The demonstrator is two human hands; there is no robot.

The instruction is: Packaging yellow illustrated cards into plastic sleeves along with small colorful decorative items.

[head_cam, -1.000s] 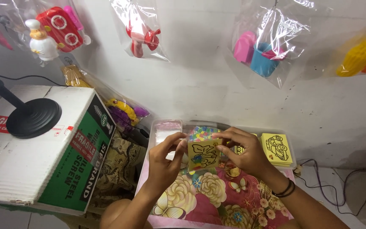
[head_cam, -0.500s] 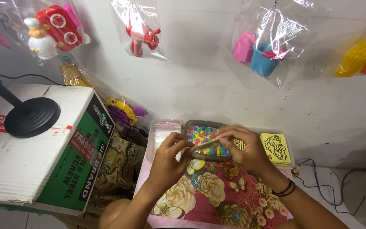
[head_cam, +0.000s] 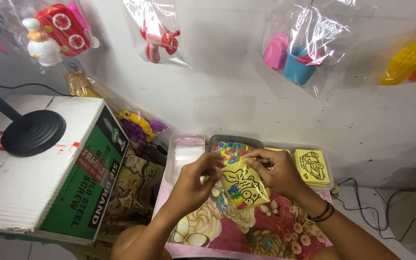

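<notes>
Both hands hold a small clear bag with a yellow picture card point(head_cam: 243, 184) and a few coloured bits inside it, over a floral cloth point(head_cam: 246, 231). My left hand point(head_cam: 193, 183) pinches the bag's left top edge. My right hand point(head_cam: 275, 171) grips its upper right side. Just behind the hands sits a dark tray of small coloured pieces point(head_cam: 230, 150). A stack of yellow picture cards point(head_cam: 312, 167) lies to the right. A pile of clear plastic bags point(head_cam: 185, 150) lies to the left.
A cardboard box point(head_cam: 44, 168) with a black round stand base point(head_cam: 32, 132) on top stands at the left. Bagged toys point(head_cam: 294, 53) hang on the white wall. Patterned fabric point(head_cam: 131, 190) lies beside the box. Cables point(head_cam: 367, 207) run at the right.
The yellow card now sits inside the clear bag with some coloured bits, held lower and tilted toward me. Both hands have drawn back a little from the tray.
</notes>
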